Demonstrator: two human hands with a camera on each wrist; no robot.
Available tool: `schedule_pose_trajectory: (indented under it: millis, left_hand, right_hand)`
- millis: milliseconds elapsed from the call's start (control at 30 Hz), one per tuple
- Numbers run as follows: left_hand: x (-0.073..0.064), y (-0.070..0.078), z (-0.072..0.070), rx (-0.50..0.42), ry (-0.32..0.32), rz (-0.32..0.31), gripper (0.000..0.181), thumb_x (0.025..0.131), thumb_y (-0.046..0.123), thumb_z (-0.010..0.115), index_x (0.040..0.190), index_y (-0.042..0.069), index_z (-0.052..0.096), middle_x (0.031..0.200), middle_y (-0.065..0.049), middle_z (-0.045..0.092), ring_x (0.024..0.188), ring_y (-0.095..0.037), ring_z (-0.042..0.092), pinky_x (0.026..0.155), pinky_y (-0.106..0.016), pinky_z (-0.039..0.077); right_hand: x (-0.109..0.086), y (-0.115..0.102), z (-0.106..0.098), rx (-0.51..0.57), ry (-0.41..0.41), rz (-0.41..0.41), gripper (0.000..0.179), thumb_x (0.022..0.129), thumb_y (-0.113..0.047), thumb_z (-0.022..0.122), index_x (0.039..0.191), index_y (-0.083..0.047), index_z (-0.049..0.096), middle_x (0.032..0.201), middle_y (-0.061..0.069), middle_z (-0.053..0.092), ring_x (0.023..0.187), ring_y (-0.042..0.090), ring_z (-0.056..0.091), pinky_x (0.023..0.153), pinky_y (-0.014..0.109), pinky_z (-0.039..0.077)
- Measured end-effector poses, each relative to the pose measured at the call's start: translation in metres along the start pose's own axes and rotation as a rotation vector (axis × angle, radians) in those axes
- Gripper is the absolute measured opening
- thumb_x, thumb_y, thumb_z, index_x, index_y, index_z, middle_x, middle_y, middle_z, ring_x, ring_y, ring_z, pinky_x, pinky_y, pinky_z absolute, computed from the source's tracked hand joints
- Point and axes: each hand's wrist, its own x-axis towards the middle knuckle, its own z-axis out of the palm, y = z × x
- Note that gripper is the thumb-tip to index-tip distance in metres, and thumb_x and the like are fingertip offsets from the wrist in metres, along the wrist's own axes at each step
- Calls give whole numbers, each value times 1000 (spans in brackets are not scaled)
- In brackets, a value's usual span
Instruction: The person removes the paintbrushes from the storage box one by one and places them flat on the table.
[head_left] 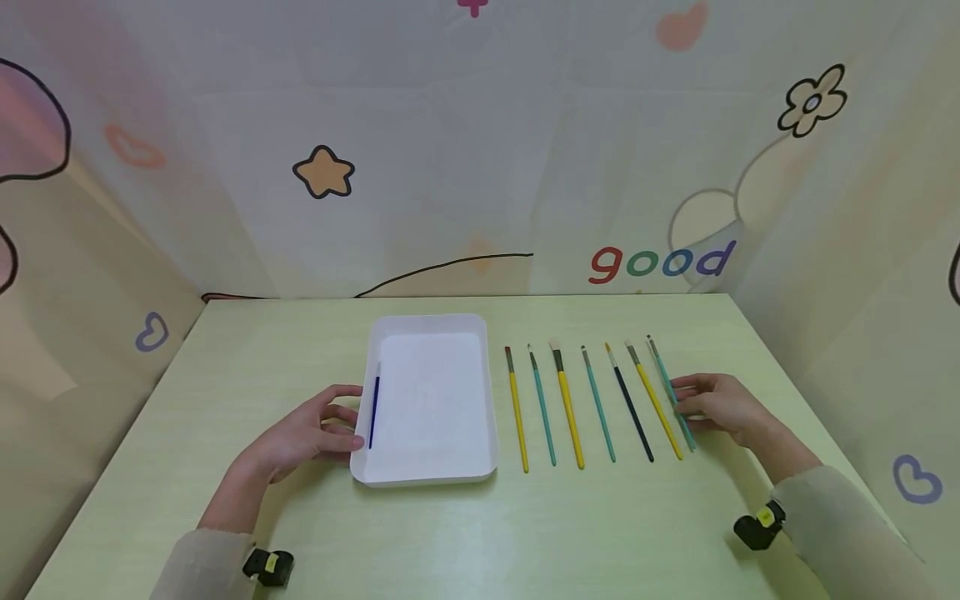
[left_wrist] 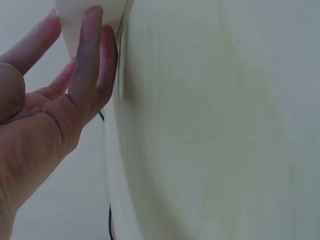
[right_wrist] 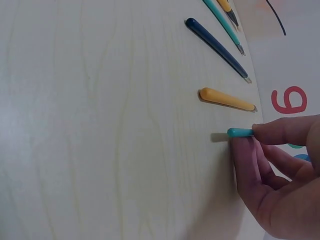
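Observation:
Fingertips of my left hand (head_left: pixel 311 429) rest against the left side of a white rectangular tray (head_left: pixel 431 475), its fingers fairly straight and spread along the wall. In the left wrist view this hand (left_wrist: pixel 65 95) touches the tray's pale outer wall (left_wrist: pixel 75 30). A thin dark-blue paintbrush (head_left: pixel 373 412) lies inside the tray, along its left side. At the right end of a row of brushes, my right hand (head_left: pixel 720 407) pinches a teal paintbrush (head_left: pixel 663 367) between thumb and fingers. The right wrist view shows the end of its teal handle (right_wrist: pixel 240 132) projecting from the right hand (right_wrist: pixel 275 170).
Beside the tray several paintbrushes lie side by side, among them a thick yellow one (head_left: pixel 568 408), a dark-blue one (head_left: pixel 630 404) and a yellow one (head_left: pixel 657 404). Behind the pale table (head_left: pixel 465 542) hangs a printed cloth (head_left: pixel 450 167), with more cloth on both sides.

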Motion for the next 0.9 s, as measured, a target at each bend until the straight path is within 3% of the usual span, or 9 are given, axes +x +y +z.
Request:
schedule_pose_trajectory:
  millis: [533, 900]
  left_hand:
    - [-2, 2, 2, -8, -12, 7, 82, 89, 0, 78, 156, 4, 30, 130, -28, 50, 102, -32, 67, 86, -44, 60]
    - [-1, 1, 2, -10, 3, 3, 82, 89, -1, 78, 155, 5, 31, 129, -27, 50, 102, -32, 67, 86, -45, 60]
  right_hand:
    - [1, 5, 4, -144, 120, -28, 41, 96, -2, 65, 132, 16, 55, 117, 23, 63, 89, 18, 62, 71, 33, 60]
    - [-1, 1, 8, -203, 167, -59, 38, 92, -1, 65, 125, 17, 58, 103, 18, 65, 81, 16, 62, 64, 32, 59]
